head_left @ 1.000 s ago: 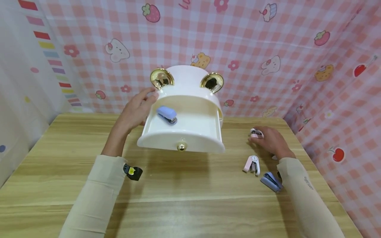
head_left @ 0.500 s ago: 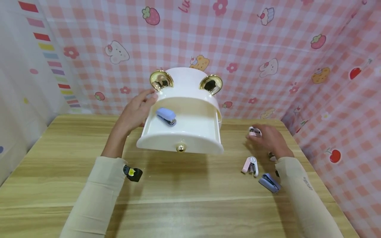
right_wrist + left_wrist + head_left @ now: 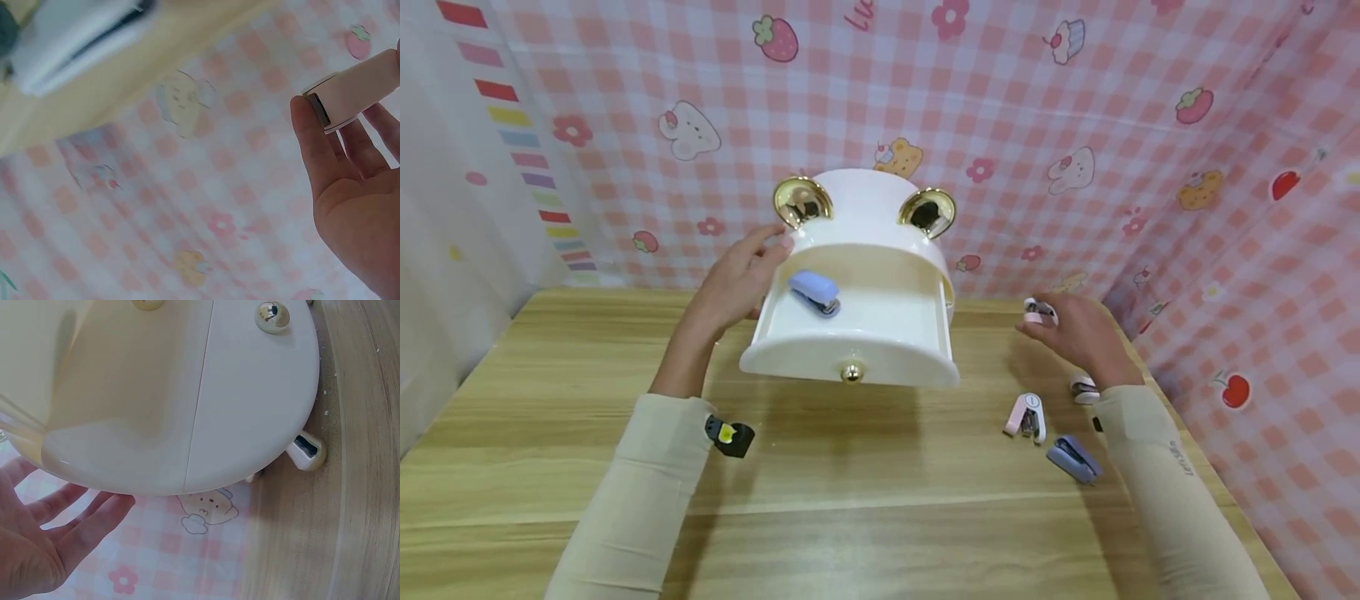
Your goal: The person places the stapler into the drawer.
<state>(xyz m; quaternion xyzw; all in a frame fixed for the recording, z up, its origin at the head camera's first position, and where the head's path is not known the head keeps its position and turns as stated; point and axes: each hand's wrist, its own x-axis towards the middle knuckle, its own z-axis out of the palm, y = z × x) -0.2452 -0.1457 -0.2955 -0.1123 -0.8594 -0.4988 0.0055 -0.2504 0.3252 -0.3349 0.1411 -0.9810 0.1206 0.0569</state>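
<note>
In the head view a white desktop organizer with gold round eyes stands at the back, its drawer pulled out. A periwinkle stapler lies inside, on the drawer's left side. My left hand rests its fingertips against the organizer's left side; in the left wrist view the fingers reach its rim, extended. To the right, my right hand pinches a small pink and white stapler between thumb and fingers. The right wrist view shows this stapler's pink face along the fingers.
On the wooden table at right lie an upright-angled pink and white stapler, a blue stapler and a whitish stapler by the right wrist. A pink checked cloth hangs behind and at right.
My right hand has risen slightly with the pink and white stapler, uncovering the whitish stapler near the wrist. My left hand stays at the organizer. The head view has shifted a little.
</note>
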